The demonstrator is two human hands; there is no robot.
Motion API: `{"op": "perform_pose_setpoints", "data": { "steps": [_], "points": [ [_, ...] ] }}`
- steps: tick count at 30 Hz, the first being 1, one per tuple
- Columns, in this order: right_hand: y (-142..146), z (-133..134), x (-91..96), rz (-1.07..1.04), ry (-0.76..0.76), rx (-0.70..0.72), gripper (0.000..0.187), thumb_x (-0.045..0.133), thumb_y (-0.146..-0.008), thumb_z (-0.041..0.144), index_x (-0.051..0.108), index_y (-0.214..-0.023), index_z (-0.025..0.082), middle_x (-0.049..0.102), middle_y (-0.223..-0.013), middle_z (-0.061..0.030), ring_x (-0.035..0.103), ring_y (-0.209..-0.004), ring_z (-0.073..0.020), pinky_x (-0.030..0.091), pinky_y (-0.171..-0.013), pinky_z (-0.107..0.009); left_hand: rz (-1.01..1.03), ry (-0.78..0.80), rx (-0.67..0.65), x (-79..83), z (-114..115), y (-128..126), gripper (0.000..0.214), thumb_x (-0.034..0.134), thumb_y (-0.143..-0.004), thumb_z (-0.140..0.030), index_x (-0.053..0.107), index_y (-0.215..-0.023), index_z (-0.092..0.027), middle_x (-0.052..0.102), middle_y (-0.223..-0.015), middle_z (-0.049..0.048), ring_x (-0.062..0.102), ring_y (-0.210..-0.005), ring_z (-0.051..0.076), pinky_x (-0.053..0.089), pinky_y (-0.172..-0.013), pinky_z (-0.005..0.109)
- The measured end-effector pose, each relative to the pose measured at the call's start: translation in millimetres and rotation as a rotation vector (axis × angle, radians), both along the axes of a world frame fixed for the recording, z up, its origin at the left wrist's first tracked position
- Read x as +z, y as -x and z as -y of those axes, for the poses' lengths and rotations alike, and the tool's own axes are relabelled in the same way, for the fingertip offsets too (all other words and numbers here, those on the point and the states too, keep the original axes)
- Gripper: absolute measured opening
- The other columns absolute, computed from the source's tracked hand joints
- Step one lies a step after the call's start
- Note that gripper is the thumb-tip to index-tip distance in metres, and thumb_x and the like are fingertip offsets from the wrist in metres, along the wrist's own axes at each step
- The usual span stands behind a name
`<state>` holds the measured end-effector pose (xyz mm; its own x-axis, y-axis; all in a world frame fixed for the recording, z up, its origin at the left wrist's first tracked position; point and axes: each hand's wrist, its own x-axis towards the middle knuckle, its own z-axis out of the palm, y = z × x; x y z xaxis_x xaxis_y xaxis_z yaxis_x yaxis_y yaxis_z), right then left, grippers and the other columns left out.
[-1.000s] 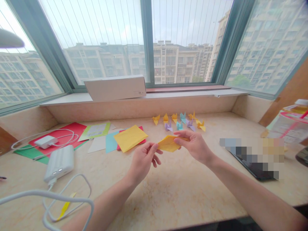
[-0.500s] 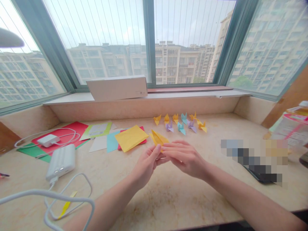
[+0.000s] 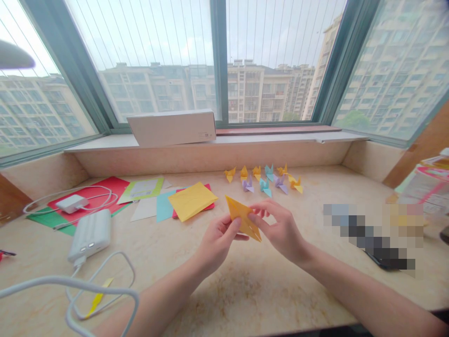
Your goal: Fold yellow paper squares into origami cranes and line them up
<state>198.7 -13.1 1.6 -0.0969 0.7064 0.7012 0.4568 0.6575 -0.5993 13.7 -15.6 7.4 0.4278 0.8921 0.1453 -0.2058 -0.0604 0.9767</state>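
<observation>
Both hands' fingers pinch the folded yellow paper (image 3: 242, 217); its long axis apparently runs upper-left to lower-right.

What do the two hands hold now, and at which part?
A folded yellow paper: the left hand pinches its lower left edge, the right hand its right side.

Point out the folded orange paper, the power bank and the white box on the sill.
folded orange paper (image 3: 242, 217), head view, its flat middle.
power bank (image 3: 90, 234), head view, top face.
white box (image 3: 171, 127), head view, front face.
</observation>
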Motion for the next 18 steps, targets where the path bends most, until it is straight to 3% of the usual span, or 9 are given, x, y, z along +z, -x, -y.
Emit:
{"op": "perform_pose_setpoints", "data": {
  "steps": [13, 18],
  "points": [
    [6.8, 6.8, -3.6, -0.025, -0.021, 0.014, 0.007, 0.068, -0.088, 0.018, 0.072, -0.094, 0.021, 0.068, -0.083, -0.0023, 0.063, -0.072, -0.0158, 0.054, -0.069, -0.029, -0.146, -0.032, 0.065, -2.4, -0.2, 0.9, 0.029, 0.07, -0.085, -0.043, 0.079, -0.101, -0.019, 0.079, -0.098, 0.0084, 0.071, -0.09, 0.023, 0.057, -0.076, 0.031],
    [6.7, 6.0, -5.2, -0.026, -0.012, -0.018, 0.008, 0.07, -0.088, 0.019, 0.073, -0.095, 0.022, 0.07, -0.085, -0.003, 0.064, -0.074, -0.0168, 0.054, -0.071, -0.031, -0.067, 0.038, 0.08, -3.1, 1.5, -1.6, 0.028, 0.071, -0.085, -0.041, 0.079, -0.102, -0.02, 0.079, -0.095, 0.0081, 0.071, -0.09, 0.023, 0.056, -0.076, 0.029]
  ]
}}
